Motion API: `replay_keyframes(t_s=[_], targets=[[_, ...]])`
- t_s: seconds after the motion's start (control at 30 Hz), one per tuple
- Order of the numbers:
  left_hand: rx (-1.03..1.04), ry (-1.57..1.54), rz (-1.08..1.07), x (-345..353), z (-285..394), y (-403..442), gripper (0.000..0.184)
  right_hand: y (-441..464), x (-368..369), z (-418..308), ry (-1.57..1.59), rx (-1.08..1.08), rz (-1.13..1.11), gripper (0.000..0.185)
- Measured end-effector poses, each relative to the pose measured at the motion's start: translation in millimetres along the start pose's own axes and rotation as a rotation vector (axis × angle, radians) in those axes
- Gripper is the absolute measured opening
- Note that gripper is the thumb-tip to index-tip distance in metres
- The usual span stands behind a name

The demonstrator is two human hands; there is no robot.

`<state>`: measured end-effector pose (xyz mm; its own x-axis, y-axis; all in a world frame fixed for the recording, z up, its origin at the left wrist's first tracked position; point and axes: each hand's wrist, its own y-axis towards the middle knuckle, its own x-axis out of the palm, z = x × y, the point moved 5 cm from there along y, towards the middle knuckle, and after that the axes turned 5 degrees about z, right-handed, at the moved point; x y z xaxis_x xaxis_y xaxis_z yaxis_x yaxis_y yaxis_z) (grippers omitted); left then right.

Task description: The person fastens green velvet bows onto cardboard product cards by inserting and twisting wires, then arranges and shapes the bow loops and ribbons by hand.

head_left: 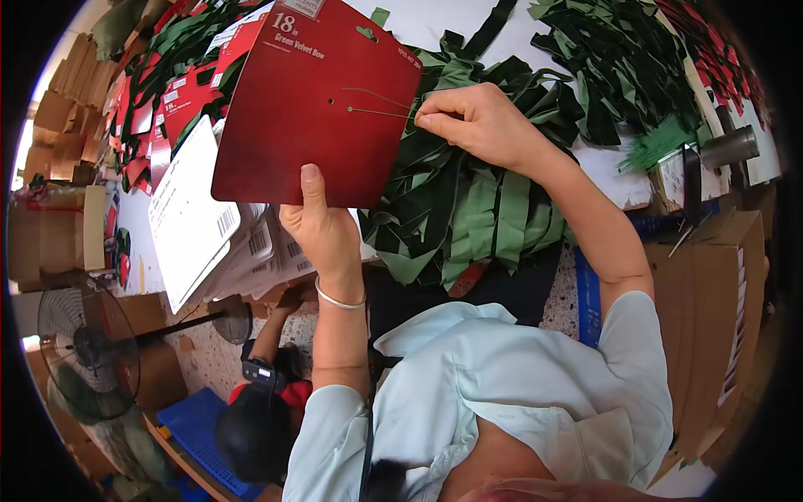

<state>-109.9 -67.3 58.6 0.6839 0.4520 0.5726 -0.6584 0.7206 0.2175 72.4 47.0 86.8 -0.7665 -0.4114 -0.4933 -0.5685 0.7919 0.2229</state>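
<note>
A red card (309, 109) printed "18 in Green Velvet Bow" is raised in front of me. My left hand (322, 226) grips its lower edge, thumb across the printed face. With thumb and fingertips pressed together, my right hand (473, 125) pinches a thin green wire (381, 111) at the card's right edge. Two strands of it reach left over the card toward a small hole; whether either passes through the card I cannot tell. Beneath my right forearm lie dark green velvet ribbon loops (468, 213), some showing a paler underside.
White barcoded cards (196, 217) are stacked at the left table edge, with red cards (180, 105) and ribbon behind. More green ribbon (602, 67) and a bunch of green wires (657, 144) lie right. A fan (88, 343) and another person (263, 410) are lower left; cardboard boxes (698, 309) stand right.
</note>
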Motion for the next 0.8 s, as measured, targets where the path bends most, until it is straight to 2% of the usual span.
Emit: replay_keyframes(t_s=[0.3,0.37,0.5,0.57,0.6,0.63,0.67,0.7,0.73,0.8], targets=[[0.107,0.080,0.026,-4,5,0,0.018,9,9,-3,-0.166,-0.059,-0.006,0.025],[0.167,0.225,0.028,-4,8,-2,0.015,11,9,-5,-0.196,-0.076,-0.010,0.025],[0.280,0.293,0.046,-10,3,-5,0.010,14,8,-8,-0.191,-0.120,0.006,0.022],[0.390,0.615,-0.082,5,5,-15,0.011,10,4,-8,-0.167,-0.140,0.018,0.020],[0.366,0.592,-0.101,9,0,-17,0.018,7,-2,-4,-0.061,-0.067,0.040,0.023],[0.613,0.802,-0.307,24,2,-21,0.030,3,-8,1,0.045,0.005,0.062,0.025],[0.632,0.806,-0.392,37,1,-26,0.039,-4,-24,7,0.017,-0.026,0.198,0.025],[0.788,0.832,-0.502,49,-3,-31,0.042,-17,-42,10,0.044,0.053,0.391,0.023],[0.778,0.860,-0.573,56,-12,-35,0.044,-27,-63,16,0.187,0.094,0.563,0.022],[0.762,0.910,-0.702,66,-32,-46,0.049,-50,-92,23,0.135,-0.161,0.865,0.023]])
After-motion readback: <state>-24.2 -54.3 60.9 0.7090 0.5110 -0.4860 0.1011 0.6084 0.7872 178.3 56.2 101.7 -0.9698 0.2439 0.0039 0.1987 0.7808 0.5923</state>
